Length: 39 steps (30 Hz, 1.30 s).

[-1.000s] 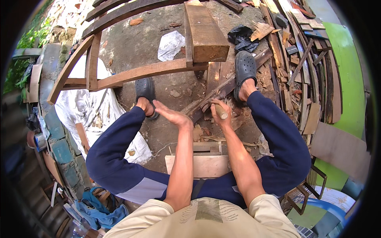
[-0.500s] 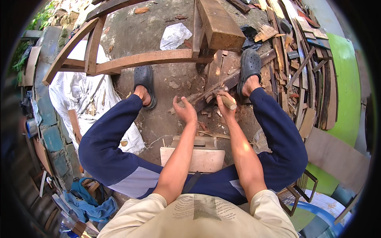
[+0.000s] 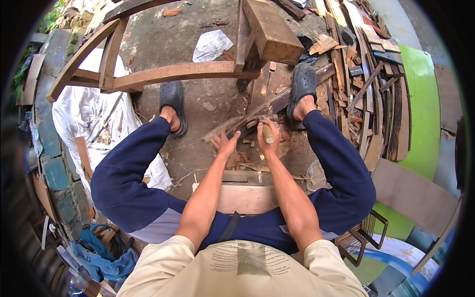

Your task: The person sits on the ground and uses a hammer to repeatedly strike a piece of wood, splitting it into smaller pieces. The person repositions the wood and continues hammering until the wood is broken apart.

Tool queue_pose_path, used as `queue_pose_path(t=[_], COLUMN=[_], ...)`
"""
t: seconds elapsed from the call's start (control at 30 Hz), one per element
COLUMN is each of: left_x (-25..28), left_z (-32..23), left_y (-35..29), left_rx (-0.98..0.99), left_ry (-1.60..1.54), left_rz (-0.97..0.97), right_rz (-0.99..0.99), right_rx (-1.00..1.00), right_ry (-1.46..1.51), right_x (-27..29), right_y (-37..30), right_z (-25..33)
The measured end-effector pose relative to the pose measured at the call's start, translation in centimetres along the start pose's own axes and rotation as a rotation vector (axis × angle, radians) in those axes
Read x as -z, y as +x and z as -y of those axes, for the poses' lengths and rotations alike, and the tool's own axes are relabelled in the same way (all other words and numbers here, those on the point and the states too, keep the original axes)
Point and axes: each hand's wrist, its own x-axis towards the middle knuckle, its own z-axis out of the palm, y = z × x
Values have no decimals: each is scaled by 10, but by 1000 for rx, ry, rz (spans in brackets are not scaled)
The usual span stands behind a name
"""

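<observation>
My right hand (image 3: 268, 136) is closed round the wooden handle (image 3: 268, 133) of a hammer, whose metal head (image 3: 253, 120) shows just beyond my fingers. To its left, my left hand (image 3: 226, 145) is at the near end of a dark wooden beam (image 3: 281, 103), thumb and fingers apart. Whether its fingertips touch the wood I cannot tell. A thin, rough strip of wood (image 3: 220, 129) lies along the beam, slanting up to the right between my feet. Splinters and chips lie on the ground around both hands.
A wooden frame (image 3: 173, 72) with a thick post (image 3: 274, 37) stands beyond my feet. Scrap wood (image 3: 366, 94) is piled at the right beside a green panel (image 3: 420, 104). A white sheet (image 3: 106, 116) lies left; a pale board (image 3: 245, 199) is between my thighs.
My left hand has moved slightly nearer to me and to the left. My right hand has turned the hammer, so its handle now points more toward me. The whole view has shifted a little.
</observation>
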Motion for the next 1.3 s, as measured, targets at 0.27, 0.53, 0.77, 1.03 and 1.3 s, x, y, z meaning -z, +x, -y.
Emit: queue_pose_path(t=[0.27,0.53,0.77,1.03,1.3], left_x=[0,15,-59,-25,-13], left_z=[-8,-116,-155,-125,-14], left_y=[-4,-39,-53,-43,-7], left_rx=[73,-485,-535,-503,-206], left_ry=[-6,-658,-894,-669,51], left_rz=[-79,-666,-631,-470,-198], right_rz=[125,322,360,216,159], right_rx=[191,210,-126,35,-175], right_ry=[-70,4,340,40,-58], right_x=[7,28,34,35,24], right_y=[14,48,31,54,42], right_z=[8,-18,-45,-53,-23])
